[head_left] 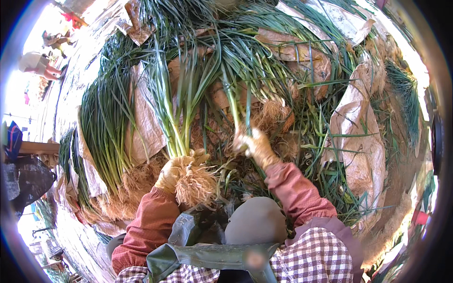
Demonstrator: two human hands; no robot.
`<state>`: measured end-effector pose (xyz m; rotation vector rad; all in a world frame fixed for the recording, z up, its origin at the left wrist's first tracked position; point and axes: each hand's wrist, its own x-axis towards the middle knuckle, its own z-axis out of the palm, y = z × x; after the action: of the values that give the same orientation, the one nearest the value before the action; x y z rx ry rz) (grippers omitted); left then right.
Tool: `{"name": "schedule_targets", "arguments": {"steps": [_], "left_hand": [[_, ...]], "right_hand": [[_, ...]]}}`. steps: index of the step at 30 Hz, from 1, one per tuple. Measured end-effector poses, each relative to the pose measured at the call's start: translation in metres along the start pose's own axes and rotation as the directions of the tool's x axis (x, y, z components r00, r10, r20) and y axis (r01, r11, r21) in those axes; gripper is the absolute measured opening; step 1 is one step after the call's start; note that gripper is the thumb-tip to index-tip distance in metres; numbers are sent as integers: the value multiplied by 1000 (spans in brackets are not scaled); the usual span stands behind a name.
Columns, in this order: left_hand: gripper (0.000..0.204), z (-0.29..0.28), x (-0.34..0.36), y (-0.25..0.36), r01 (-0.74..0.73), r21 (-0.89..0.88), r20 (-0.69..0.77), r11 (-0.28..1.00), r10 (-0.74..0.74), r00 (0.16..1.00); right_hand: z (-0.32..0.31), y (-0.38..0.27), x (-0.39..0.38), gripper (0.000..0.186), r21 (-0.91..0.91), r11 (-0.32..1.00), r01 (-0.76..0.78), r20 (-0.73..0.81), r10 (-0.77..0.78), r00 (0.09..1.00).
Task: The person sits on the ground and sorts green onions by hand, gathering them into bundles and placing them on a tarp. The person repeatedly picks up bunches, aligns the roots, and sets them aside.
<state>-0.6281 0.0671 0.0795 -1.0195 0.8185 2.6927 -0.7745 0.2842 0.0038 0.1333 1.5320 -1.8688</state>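
Observation:
My left hand (175, 172), in a dirty yellowish glove, is closed round the lower stems of a bunch of green onions (178, 137). Its tangled pale roots hang beside the glove toward me, while the long leaves point away. To the right, my right hand (257, 147), gloved alike, pinches the bottom end of a few more green onion stalks (232, 101). Their roots are hidden by the fingers. Just beyond that hand lies a heap of green onions (271, 89) with a brown root clump.
More green onions (106, 127) are laid in a row at left, roots toward me. Crumpled tan sacks (356, 141) lie at right amid loose leaf scraps (311, 155). Another person (40, 63) is at the far left. My knee (257, 219) rises close in front.

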Motion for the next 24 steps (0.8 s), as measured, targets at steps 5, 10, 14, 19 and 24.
{"name": "schedule_targets", "arguments": {"steps": [5, 10, 14, 19, 24], "left_hand": [[28, -8, 34, -32, 75, 301, -88, 951, -51, 995], [23, -16, 47, -44, 41, 229, -251, 972, 18, 968], [27, 21, 43, -40, 142, 15, -51, 990, -141, 989], [22, -13, 52, -54, 134, 128, -173, 983, -111, 979], [20, 21, 25, -41, 99, 53, -214, 994, -86, 973]], "right_hand": [[41, 36, -27, 21, 78, 996, 39, 243, -57, 968], [36, -2, -27, 34, -317, 940, -130, 248, 214, 945], [-60, 6, 20, 50, -996, 10, 88, 53, -726, 686], [26, 19, 3, 53, -279, 956, 88, 171, -41, 984], [27, 29, 17, 28, -533, 814, 233, 150, -180, 972]]}}
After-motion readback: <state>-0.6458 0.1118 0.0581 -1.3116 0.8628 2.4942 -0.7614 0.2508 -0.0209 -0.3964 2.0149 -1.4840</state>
